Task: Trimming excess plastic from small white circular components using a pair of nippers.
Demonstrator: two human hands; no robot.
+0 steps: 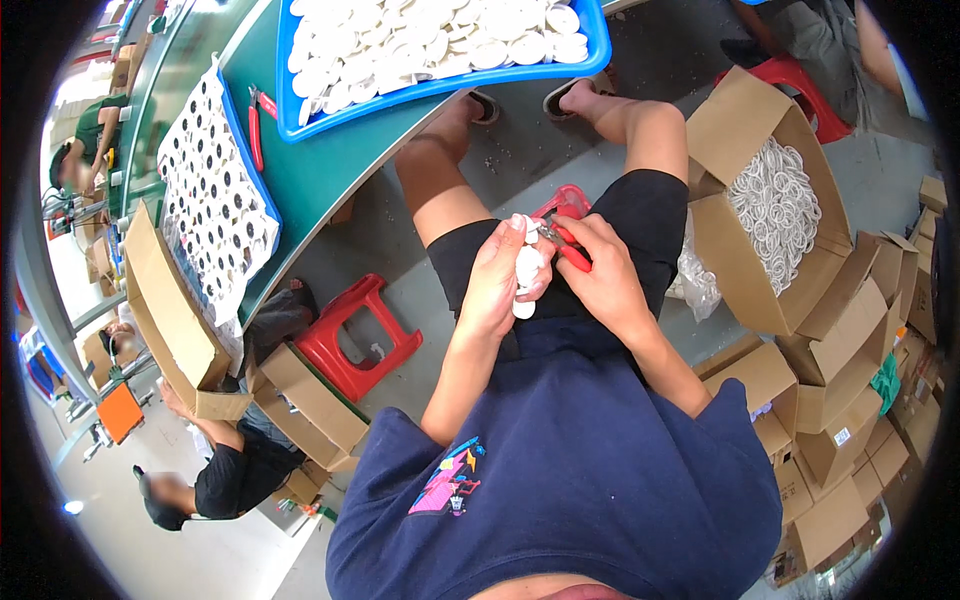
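In front of my lap my left hand is closed around several small white round plastic pieces, stacked along the fingers. My right hand grips red-handled side cutters. Their metal jaws meet the top white piece by my left thumb and fingertip; whether they are closed on it I cannot tell. Beyond my knees, a blue tray full of white discs stands on the green table. A second pair of red-handled cutters lies to the tray's left.
A cardboard box of white rings stands at my right, among more cartons. A red stool is at left. On the table lies a white sheet with dark round parts. Another person works at far left.
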